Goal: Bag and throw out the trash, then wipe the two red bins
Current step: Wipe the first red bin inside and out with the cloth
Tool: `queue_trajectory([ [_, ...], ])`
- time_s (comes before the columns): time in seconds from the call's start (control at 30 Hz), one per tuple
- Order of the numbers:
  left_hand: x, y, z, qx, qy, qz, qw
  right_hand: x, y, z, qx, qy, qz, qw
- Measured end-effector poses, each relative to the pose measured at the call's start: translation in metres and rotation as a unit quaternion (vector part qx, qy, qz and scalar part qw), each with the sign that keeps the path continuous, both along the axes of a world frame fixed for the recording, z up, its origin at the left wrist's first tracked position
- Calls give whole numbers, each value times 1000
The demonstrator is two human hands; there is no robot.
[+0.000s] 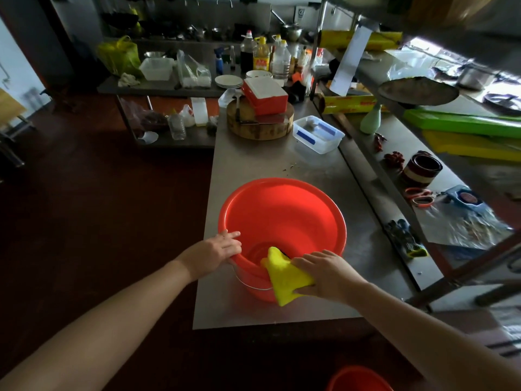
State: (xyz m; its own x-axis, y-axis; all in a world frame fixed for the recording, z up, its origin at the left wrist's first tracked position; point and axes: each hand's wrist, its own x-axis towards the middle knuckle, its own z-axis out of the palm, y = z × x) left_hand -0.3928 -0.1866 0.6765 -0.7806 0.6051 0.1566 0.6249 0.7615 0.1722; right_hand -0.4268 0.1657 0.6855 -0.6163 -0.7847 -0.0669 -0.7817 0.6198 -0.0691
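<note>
Our left hand [218, 249] lies on the near-left rim of the red bin [282, 210], fingers fairly straight across the lip. Our right hand [324, 273] holds the yellow cloth [284, 277], fingers spread on top and thumb beneath. The cloth is draped over the bin's near rim, part inside and part hanging down the outer wall. The bin stands upright at the near left corner of the tabletop [324, 170], its wire handle hanging against the near side. A second red bin [358, 379] sits on the floor below the near edge, only partly in view. Toward the far edge are a clear lidded container [318, 134] and a round wooden chopping block [259, 125].
</note>
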Motion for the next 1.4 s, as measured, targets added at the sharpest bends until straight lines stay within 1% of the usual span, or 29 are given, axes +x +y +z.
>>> queue_trajectory([
  [0.07, -3, -3, -2, -8, 3, 4, 1000, -7, 12, -2, -26, 44, 31, 998],
  [0.1, -5, -2, -3, -12, 0, 7, 1000, -9, 16, -2, -33, 52, 38, 997],
  [0.17, -7, 2, -3, -41, -11, 16, 999, -11, 16, 3, -10, 35, 26, 999],
  [0.27, -2, 18, 4, -170, -43, 12, 984, -1, 2, 11, 63, 1, -5, 998],
  [0.3, 3, 27, 5, -210, -50, 6, 976, 5, -7, 12, 74, 1, -12, 997],
  [0.33, 9, 38, 6, -231, -55, 5, 971, 12, -18, 13, 81, 6, -17, 997],
  [0.4, 23, 61, 6, -218, -62, 18, 974, 26, -40, 9, 93, 16, -26, 995],
  [0.5, 30, 78, 5, -141, -78, 52, 986, 36, -57, 3, 94, 20, -37, 995],
  [0.57, 28, 71, 6, -92, -90, 48, 991, 33, -54, 5, 82, 24, -39, 996],
  [0.63, 25, 53, 7, -69, -62, 30, 995, 25, -43, 8, 74, 27, -25, 997],
  [0.7, 17, 26, 5, -77, 4, 13, 997, 16, -24, 9, 70, 21, -1, 997],
  [0.73, 13, 12, 6, -86, 28, 15, 996, 10, -13, 11, 69, 19, 11, 997],
  [0.77, 8, 1, 8, -100, 34, 27, 994, 5, -4, 11, 66, 23, 21, 997],
  [0.87, -3, -12, 14, -177, -2, 56, 983, -3, 8, 13, 65, 43, 32, 996],
  [0.9, -4, -9, 16, -205, -9, 43, 978, -3, 6, 13, 65, 50, 35, 996],
  [0.97, -1, 4, 17, -225, -21, -5, 974, 4, -3, 11, 52, 76, 42, 995],
  [1.03, 9, 24, 13, -215, -17, -44, 975, 16, -18, 8, 32, 106, 39, 993],
  [1.07, 15, 35, 9, -198, 3, -56, 979, 21, -29, 6, 26, 112, 35, 993],
  [1.13, 22, 54, 1, -161, 40, -56, 985, 30, -49, 4, 28, 98, 24, 994],
  [1.2, 23, 60, -1, -112, 51, -46, 991, 32, -59, 4, 39, 60, 5, 997],
  [1.27, 24, 51, -3, -66, 57, -48, 995, 26, -51, 6, 34, 40, 6, 999],
  [1.33, 23, 33, -5, -51, 67, -60, 995, 17, -31, 7, 15, 59, 30, 998],
  [1.4, 18, 12, -5, -57, 66, -54, 995, 6, -10, 5, -2, 88, 49, 995],
])
